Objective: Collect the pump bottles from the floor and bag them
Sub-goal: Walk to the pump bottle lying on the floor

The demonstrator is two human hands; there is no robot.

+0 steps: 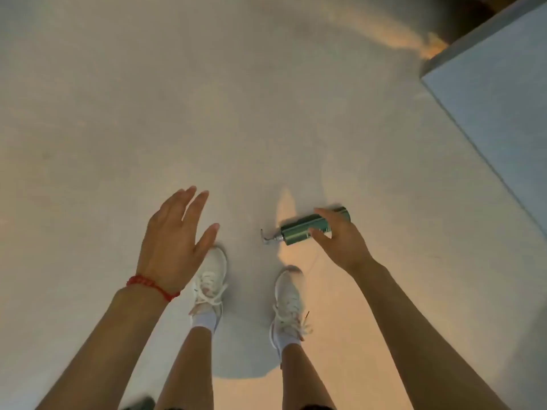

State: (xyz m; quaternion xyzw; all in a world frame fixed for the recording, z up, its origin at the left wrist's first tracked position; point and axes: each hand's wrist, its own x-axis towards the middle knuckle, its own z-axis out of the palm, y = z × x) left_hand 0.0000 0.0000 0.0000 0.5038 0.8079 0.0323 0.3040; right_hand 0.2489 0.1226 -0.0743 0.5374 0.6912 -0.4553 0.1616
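A green pump bottle lies on its side on the pale floor just ahead of my right foot, its silver pump nozzle pointing left. My right hand hovers over the bottle's far end with fingers spread, thumb and fingers on either side of it, not closed around it. My left hand is held out flat to the left above my left shoe, fingers apart and holding nothing; a red bracelet sits on its wrist. No bag is in view.
My two white sneakers stand on the pale floor. A light blue raised surface with a sharp edge fills the upper right, with a dark gap behind it.
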